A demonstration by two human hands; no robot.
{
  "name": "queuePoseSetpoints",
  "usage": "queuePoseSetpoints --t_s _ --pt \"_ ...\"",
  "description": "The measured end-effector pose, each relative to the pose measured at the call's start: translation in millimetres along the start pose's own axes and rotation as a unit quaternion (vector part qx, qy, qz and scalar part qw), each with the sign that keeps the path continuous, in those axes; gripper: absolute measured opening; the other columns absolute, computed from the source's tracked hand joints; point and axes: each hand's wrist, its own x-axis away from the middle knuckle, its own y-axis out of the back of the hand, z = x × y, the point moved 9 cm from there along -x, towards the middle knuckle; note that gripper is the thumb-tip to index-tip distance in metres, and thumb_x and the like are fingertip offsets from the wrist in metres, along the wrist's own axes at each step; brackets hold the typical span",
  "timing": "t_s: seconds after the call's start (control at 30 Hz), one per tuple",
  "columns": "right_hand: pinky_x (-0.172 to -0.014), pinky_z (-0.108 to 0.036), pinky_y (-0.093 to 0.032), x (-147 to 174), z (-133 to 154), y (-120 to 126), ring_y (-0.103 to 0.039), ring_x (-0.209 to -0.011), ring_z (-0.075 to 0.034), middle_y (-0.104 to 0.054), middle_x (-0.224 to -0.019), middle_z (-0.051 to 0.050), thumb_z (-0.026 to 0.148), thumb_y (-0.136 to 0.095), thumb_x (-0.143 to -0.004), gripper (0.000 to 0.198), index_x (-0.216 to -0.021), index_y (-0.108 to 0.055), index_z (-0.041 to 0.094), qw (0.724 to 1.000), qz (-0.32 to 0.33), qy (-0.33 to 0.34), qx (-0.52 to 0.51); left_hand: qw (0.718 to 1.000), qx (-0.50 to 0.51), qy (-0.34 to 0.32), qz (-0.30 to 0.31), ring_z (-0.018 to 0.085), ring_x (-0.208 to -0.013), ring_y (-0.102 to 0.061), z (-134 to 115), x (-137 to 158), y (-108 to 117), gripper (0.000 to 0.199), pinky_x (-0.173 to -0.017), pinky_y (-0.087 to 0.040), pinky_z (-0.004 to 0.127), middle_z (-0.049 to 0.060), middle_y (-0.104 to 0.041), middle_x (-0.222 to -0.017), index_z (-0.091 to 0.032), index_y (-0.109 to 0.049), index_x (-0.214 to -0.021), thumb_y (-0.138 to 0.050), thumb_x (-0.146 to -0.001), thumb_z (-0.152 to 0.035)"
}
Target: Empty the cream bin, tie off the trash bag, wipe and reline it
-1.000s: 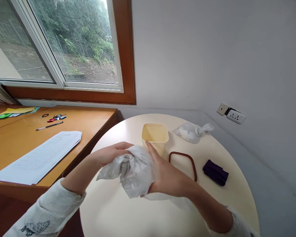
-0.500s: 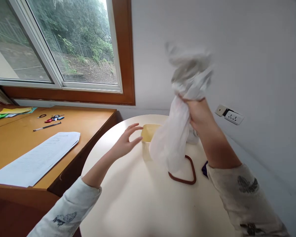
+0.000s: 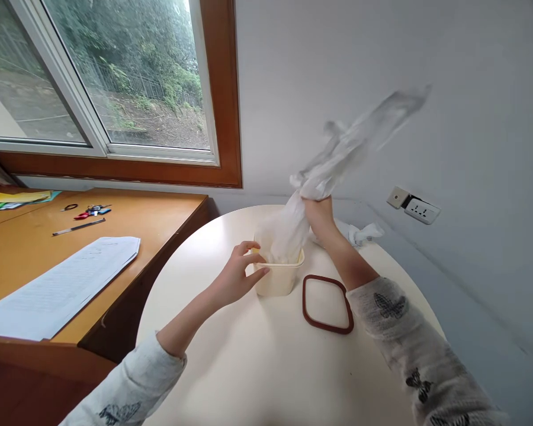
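Note:
My right hand [image 3: 318,214] is closed around the gathered neck of a white plastic bag [image 3: 295,228]. The bag's loose top flares up and to the right, blurred by motion. Its lower end hangs inside a small cream-coloured plastic bin [image 3: 275,281] on the round table [image 3: 266,355]. At the bin's left rim, my left hand [image 3: 237,272] has its thumb on the outer front wall and its fingers curled at the edge. Right of the bin lies a brown-red rounded square ring [image 3: 327,327], flat on the table.
Behind my right wrist is another crumpled, clear-white plastic bag [image 3: 364,234]. To the left, a wooden desk [image 3: 160,219] holds papers [image 3: 66,284], a pen [image 3: 79,227] and keys [image 3: 93,211]. The wall with sockets [image 3: 421,210] closes off the back right.
My right hand has come down and left, and the bag's lower end has gone into the bin. My left hand has moved slightly right onto the rim. The ring shows fully now.

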Motion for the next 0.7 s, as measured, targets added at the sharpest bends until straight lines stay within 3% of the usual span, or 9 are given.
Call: queuePoseSetpoints --t_s 0.1,0.17,0.3,0.43,0.53,0.63,0.7 --pt "-0.07 -0.028 -0.047 21 -22 -11 -0.059 -0.083 -0.019 -0.065 -0.083 -0.005 0.027 -0.058 -0.063 0.026 -0.085 -0.061 0.014 0.997 0.053 -0.031 0.036 1.0 -0.005 0.003 0.004 0.027 -0.116 -0.039 -4 6 1 0.024 -0.094 -0.039 0.044 0.008 -0.042 -0.118 -0.024 -0.063 -0.082 -0.049 -0.083 -0.043" --pt "-0.074 -0.03 -0.047 35 -28 -28 -0.059 -0.086 -0.02 -0.066 -0.088 -0.005 0.027 -0.06 -0.063 0.029 -0.089 -0.063 0.015 0.986 0.147 -0.043 0.061 1.0 -0.009 0.009 -0.011 0.026 -0.112 -0.042 -6 6 5 0.025 -0.095 -0.037 0.044 0.008 -0.044 -0.116 -0.023 -0.062 -0.083 -0.048 -0.083 -0.044" --pt "-0.08 -0.034 -0.046 61 -29 -54 -0.059 -0.092 -0.022 -0.065 -0.097 -0.005 0.026 -0.067 -0.063 0.034 -0.096 -0.063 0.018 0.949 0.298 -0.054 0.086 0.995 -0.05 0.023 -0.081 0.027 -0.113 -0.041 -11 -1 20 0.031 -0.098 -0.028 0.049 0.007 -0.05 -0.117 -0.025 -0.049 -0.106 -0.049 -0.082 -0.044" --pt "-0.084 -0.036 -0.046 83 -18 -69 -0.058 -0.097 -0.022 -0.064 -0.099 -0.005 0.029 -0.07 -0.066 0.041 -0.104 -0.06 0.018 0.903 0.424 -0.062 0.038 0.996 -0.076 0.024 -0.049 0.027 -0.112 -0.042 -15 -15 14 0.029 -0.097 -0.023 0.05 0.005 -0.058 -0.108 -0.024 -0.049 -0.103 -0.048 -0.082 -0.044" --pt "-0.088 -0.036 -0.045 83 -5 -63 -0.055 -0.104 -0.021 -0.061 -0.109 -0.006 0.031 -0.073 -0.064 0.055 -0.114 -0.053 0.018 0.902 0.429 -0.051 -0.013 0.994 -0.107 0.0 -0.024 0.026 -0.11 -0.046 -20 -23 8 0.025 -0.1 -0.017 0.051 0.004 -0.062 -0.1 -0.024 -0.053 -0.095 -0.045 -0.083 -0.044" --pt "-0.088 -0.035 -0.046 72 -1 -48 -0.053 -0.109 -0.022 -0.057 -0.119 -0.008 0.033 -0.077 -0.059 0.072 -0.122 -0.045 0.02 0.925 0.367 -0.063 -0.07 0.992 -0.126 -0.024 0.019 0.024 -0.104 -0.051 -23 -28 4 0.024 -0.102 -0.01 0.053 0.003 -0.063 -0.097 -0.024 -0.053 -0.098 -0.041 -0.085 -0.04" --pt "-0.086 -0.034 -0.048 64 -3 -37 -0.055 -0.106 -0.022 -0.058 -0.117 -0.008 0.037 -0.075 -0.062 0.067 -0.12 -0.046 0.02 0.936 0.32 -0.082 -0.12 0.989 -0.119 -0.04 0.077 0.023 -0.102 -0.053 -26 -28 -2 0.024 -0.103 -0.007 0.054 0.003 -0.064 -0.094 -0.025 -0.054 -0.1 -0.04 -0.085 -0.037"
